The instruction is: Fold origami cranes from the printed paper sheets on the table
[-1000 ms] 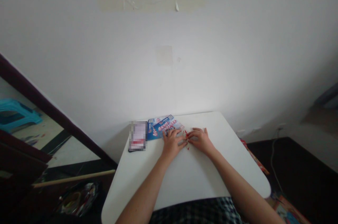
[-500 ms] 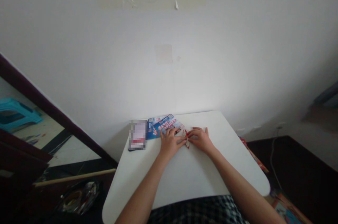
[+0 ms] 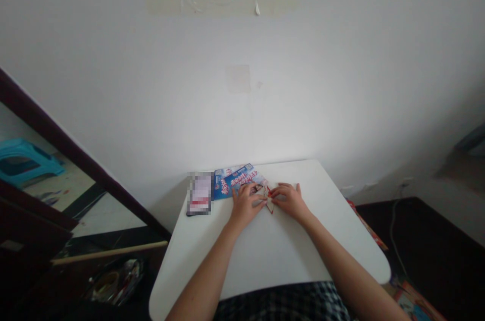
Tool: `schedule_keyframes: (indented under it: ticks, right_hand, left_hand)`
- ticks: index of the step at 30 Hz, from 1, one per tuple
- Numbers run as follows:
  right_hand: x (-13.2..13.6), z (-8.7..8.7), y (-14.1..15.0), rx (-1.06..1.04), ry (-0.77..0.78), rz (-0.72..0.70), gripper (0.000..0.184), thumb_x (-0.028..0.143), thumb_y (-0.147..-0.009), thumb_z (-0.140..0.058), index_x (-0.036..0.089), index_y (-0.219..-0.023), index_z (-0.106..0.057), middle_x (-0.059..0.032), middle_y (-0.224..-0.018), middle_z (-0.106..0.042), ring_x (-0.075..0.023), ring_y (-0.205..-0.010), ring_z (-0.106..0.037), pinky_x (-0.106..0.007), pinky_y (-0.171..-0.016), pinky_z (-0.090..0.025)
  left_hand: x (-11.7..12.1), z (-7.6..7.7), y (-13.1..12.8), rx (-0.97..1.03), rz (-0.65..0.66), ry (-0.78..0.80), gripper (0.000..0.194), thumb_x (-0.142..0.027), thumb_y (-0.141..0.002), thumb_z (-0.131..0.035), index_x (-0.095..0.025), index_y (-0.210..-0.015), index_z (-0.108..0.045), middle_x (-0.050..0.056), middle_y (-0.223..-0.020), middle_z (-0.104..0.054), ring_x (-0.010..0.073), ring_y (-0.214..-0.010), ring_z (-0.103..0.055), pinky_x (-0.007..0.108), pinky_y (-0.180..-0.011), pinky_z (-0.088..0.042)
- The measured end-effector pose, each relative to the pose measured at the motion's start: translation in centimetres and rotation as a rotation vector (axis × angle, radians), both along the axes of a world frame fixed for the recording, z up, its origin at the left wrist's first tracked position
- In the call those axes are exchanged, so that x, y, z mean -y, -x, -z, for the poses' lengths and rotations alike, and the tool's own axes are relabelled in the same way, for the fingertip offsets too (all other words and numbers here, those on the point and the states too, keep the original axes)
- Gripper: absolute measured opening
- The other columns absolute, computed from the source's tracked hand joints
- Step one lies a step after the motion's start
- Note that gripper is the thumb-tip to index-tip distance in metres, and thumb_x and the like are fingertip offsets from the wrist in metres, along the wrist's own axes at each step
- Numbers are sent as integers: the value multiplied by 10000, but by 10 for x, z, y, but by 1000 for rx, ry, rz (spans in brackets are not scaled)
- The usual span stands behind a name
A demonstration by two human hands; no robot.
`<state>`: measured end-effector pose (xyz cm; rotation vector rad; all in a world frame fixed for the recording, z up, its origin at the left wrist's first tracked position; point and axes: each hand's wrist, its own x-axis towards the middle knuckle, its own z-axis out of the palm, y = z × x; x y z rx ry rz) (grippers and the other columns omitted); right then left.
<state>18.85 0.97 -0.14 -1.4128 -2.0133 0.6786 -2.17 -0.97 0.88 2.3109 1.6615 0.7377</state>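
Observation:
A small folded paper with red edges lies on the white table between my hands, partly hidden by my fingers. My left hand grips its left side, with the fingertips close to a blue and white printed sheet. My right hand presses and pinches the paper's right side. A smartphone with a blurred-out screen lies to the left of the blue sheet, near the table's back edge.
The white table has rounded front corners and stands against a white wall. At the left, a mirror in a dark frame reflects a turquoise stool. A bag sits low at the left, and a cable runs down the wall at the right.
My fingers have shifted slightly on the folded paper, and both hands remain on it. The whole view has tilted a little.

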Motion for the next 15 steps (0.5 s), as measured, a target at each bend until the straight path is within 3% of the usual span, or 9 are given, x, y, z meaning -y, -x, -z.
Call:
schedule_keyframes:
  ticks: [8, 11, 15]
  right_hand:
    - [1, 1, 0, 55, -22, -17, 169, 410, -872, -649, 355, -967, -778, -36, -1199, -725, -341, -1349, -461, -793, -1108, 14]
    - [2, 1, -1, 116, -48, -4, 143, 398, -865, -678, 368, -951, -788, -43, -1235, -688, -334, -1337, -452, -771, -1122, -56]
    - [1, 0, -2, 180, -89, 83, 106, 375, -825, -734, 360, -899, -809, -67, -1292, -603, -332, -1354, -408, -656, -1159, -185]
  left_hand:
    - [0, -6, 1, -62, -81, 18, 189, -490, -862, -679, -375, -935, -810, 36, -1480, -548, 352, -1394, -413, 776, -1162, -94]
    - [1, -6, 2, -76, -77, 13, 182, -493, -857, -684, -395, -952, -804, 24, -1481, -548, 353, -1401, -405, 787, -1155, -86]
    - [1, -6, 1, -81, -74, 15, 175, -506, -857, -680, -427, -959, -798, 2, -1474, -555, 348, -1395, -418, 784, -1160, -70]
